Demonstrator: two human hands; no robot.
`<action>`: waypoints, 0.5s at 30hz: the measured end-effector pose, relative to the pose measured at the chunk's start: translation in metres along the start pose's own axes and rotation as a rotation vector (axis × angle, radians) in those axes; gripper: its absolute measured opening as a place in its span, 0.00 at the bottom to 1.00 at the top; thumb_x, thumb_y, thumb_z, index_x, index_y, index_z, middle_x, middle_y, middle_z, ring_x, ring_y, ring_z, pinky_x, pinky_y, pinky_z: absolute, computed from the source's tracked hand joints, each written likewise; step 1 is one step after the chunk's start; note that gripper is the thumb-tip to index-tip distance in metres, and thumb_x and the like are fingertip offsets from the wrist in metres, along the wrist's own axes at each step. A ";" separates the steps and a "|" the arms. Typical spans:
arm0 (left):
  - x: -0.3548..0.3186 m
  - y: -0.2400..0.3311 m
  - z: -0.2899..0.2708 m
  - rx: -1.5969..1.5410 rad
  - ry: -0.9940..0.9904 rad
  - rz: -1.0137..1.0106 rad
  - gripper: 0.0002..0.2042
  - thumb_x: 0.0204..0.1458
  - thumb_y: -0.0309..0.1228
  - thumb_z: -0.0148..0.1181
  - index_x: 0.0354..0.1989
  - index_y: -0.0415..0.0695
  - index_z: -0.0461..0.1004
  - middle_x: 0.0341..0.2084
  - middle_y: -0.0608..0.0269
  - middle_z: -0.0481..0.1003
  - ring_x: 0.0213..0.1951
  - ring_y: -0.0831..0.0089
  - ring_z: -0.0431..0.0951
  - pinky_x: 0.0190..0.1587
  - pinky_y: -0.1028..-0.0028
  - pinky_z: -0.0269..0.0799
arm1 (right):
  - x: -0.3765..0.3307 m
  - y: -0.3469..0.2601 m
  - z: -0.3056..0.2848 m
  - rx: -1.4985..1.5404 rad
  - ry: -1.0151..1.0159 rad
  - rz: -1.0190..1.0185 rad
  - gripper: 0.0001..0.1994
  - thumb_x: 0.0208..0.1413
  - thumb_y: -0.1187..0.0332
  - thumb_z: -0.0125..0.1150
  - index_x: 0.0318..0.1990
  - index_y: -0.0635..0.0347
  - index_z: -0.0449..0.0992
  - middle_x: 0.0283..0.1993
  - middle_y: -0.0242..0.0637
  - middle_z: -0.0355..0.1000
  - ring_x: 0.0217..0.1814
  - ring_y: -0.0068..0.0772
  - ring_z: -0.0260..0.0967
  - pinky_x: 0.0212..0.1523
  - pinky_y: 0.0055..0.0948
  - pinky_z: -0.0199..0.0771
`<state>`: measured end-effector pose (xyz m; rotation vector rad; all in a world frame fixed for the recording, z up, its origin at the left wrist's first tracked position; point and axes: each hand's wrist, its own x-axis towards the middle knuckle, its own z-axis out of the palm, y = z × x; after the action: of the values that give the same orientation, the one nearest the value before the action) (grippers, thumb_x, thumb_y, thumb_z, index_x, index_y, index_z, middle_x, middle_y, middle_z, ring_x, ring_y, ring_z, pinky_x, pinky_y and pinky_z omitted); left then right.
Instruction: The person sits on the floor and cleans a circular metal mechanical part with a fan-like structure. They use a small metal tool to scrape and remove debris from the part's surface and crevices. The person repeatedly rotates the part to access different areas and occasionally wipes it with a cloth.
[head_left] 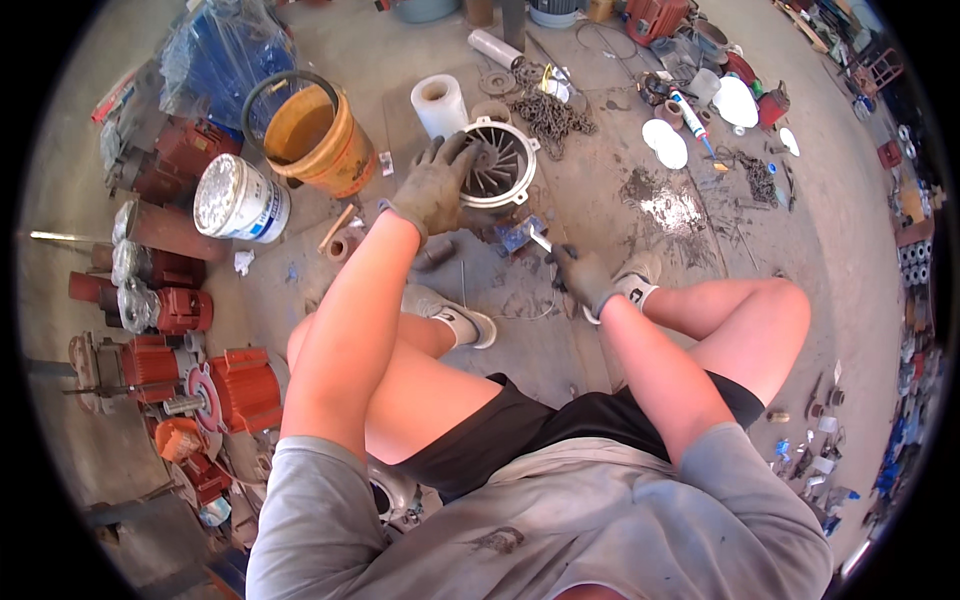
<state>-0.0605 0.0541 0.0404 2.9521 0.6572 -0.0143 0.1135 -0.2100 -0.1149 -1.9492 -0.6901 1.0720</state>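
My left hand, in a dark work glove, grips the near left rim of a round metal housing. Inside the housing's pale flanged ring sits a dark wheel of radial vanes. Lower and to the right, my gloved right hand is closed round a light-coloured hand tool. One end of this tool points toward the housing; its exact kind cannot be made out. A small blue piece lies just beyond the tool's tip, below the housing.
Left of the housing stand a yellow bucket and a white pail. Behind it are a white plastic wrap roll and a chain heap. Red motors line the left. A wet patch and a sealant tube lie right.
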 end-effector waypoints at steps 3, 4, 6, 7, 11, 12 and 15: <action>0.005 0.003 0.015 -0.027 0.057 -0.011 0.60 0.43 0.55 0.85 0.83 0.40 0.61 0.83 0.43 0.57 0.81 0.33 0.58 0.81 0.43 0.63 | 0.027 -0.019 -0.018 -0.101 -0.069 0.009 0.26 0.79 0.47 0.55 0.50 0.63 0.87 0.30 0.43 0.82 0.30 0.34 0.83 0.38 0.40 0.82; 0.009 0.006 0.010 -0.031 0.039 -0.006 0.60 0.43 0.56 0.85 0.83 0.40 0.61 0.83 0.43 0.58 0.80 0.33 0.60 0.81 0.43 0.64 | 0.036 -0.022 -0.024 -0.111 -0.101 0.034 0.25 0.79 0.48 0.55 0.49 0.62 0.87 0.29 0.40 0.80 0.30 0.32 0.82 0.36 0.38 0.81; 0.012 0.003 0.000 -0.031 0.004 -0.011 0.59 0.43 0.57 0.84 0.82 0.40 0.62 0.82 0.43 0.59 0.79 0.33 0.62 0.80 0.43 0.65 | 0.054 -0.025 -0.031 -0.131 -0.180 0.074 0.23 0.80 0.49 0.55 0.48 0.61 0.85 0.28 0.34 0.76 0.29 0.30 0.80 0.34 0.34 0.78; 0.013 0.000 -0.002 -0.054 0.039 0.010 0.60 0.42 0.59 0.84 0.81 0.40 0.63 0.80 0.42 0.62 0.77 0.33 0.65 0.79 0.43 0.66 | 0.064 -0.027 -0.034 -0.107 -0.205 0.108 0.23 0.81 0.49 0.55 0.47 0.61 0.84 0.27 0.32 0.74 0.28 0.29 0.78 0.33 0.33 0.78; 0.015 -0.003 0.000 -0.103 0.037 -0.035 0.62 0.38 0.62 0.86 0.80 0.40 0.63 0.75 0.40 0.66 0.73 0.34 0.68 0.77 0.44 0.68 | 0.085 -0.030 -0.045 -0.159 -0.291 0.122 0.25 0.81 0.47 0.54 0.47 0.61 0.86 0.30 0.36 0.77 0.30 0.29 0.79 0.35 0.35 0.80; 0.014 -0.005 0.003 -0.117 0.049 -0.042 0.63 0.38 0.62 0.86 0.80 0.40 0.63 0.75 0.40 0.66 0.73 0.34 0.69 0.77 0.45 0.68 | 0.086 -0.030 -0.045 -0.160 -0.289 0.116 0.25 0.82 0.47 0.54 0.46 0.61 0.85 0.30 0.36 0.77 0.30 0.29 0.79 0.36 0.35 0.80; 0.014 -0.004 0.006 -0.144 0.063 -0.059 0.65 0.37 0.64 0.86 0.81 0.40 0.62 0.75 0.40 0.67 0.72 0.34 0.69 0.76 0.46 0.69 | 0.084 -0.029 -0.046 -0.183 -0.264 0.103 0.25 0.82 0.47 0.54 0.46 0.61 0.85 0.30 0.35 0.77 0.30 0.28 0.79 0.36 0.34 0.80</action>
<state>-0.0494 0.0628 0.0339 2.8044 0.7209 0.1162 0.1920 -0.1483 -0.1121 -2.0358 -0.8642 1.3885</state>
